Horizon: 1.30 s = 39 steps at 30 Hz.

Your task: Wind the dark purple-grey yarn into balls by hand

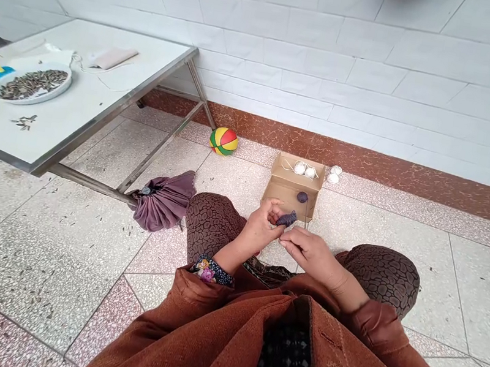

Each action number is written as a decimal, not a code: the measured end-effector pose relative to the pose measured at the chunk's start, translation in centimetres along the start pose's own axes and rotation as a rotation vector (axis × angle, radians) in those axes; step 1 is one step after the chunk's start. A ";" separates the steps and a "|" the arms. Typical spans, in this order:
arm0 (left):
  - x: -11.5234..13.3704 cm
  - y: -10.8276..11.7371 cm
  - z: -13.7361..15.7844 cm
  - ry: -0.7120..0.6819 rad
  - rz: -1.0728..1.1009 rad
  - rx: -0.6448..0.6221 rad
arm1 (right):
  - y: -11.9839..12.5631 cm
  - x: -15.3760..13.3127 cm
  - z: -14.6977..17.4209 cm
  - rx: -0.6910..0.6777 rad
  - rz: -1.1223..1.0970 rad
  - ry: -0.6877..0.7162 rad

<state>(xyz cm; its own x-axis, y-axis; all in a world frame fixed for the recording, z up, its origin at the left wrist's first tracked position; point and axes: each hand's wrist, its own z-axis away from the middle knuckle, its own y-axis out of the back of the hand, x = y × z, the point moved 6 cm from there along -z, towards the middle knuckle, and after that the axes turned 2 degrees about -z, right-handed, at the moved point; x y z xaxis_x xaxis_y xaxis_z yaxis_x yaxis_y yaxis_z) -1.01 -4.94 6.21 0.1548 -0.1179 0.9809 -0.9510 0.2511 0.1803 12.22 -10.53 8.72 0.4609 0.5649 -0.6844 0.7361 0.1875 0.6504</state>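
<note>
My left hand point(262, 225) is closed around a small dark purple yarn piece point(287, 218), which sticks out past its fingertips. My right hand point(310, 255) is close beside it with thumb and fingers pinched together; whatever it grips is too small to make out. Just beyond my hands an open cardboard box point(271, 184) stands on the floor. A dark purple yarn ball point(302, 197) lies in it, with a strand running down toward my hands. White yarn balls point(300, 168) sit at the back of the box.
More white balls point(334, 174) lie right of the box, by the wall. A striped ball point(224, 141) rests near the leg of a white table point(121, 52), which bears a plate of sunflower seeds point(62, 89). A purple cloth point(168, 199) hangs at the table's lower bar.
</note>
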 end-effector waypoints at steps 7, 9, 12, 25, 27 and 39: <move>2.1 -1.2 1.0 -0.129 0.032 -0.202 | 4.8 2.8 -3.0 0.230 -0.008 -0.069; 2.3 -0.9 0.9 -0.109 0.124 -0.174 | 4.2 4.2 -2.4 0.273 -0.001 -0.107; 1.9 -0.2 0.5 -0.039 0.176 -0.072 | 1.7 4.8 -0.7 0.209 0.042 -0.127; 2.2 -1.0 0.7 -0.084 -0.054 -0.190 | 5.2 1.4 -3.2 0.197 0.039 -0.034; 2.7 -1.0 0.9 -0.086 0.052 -0.202 | 5.2 3.4 -3.0 0.274 0.016 -0.119; 0.4 -0.4 0.3 -0.020 -0.092 -0.075 | 1.1 -0.1 -0.3 -0.024 0.011 0.055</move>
<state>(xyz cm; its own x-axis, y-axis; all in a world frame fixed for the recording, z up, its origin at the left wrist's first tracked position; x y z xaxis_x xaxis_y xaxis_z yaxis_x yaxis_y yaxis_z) -0.65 -5.43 6.54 0.2343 -0.1625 0.9585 -0.9102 0.3096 0.2750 12.79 -10.13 9.63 0.4408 0.6103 -0.6582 0.7186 0.1994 0.6662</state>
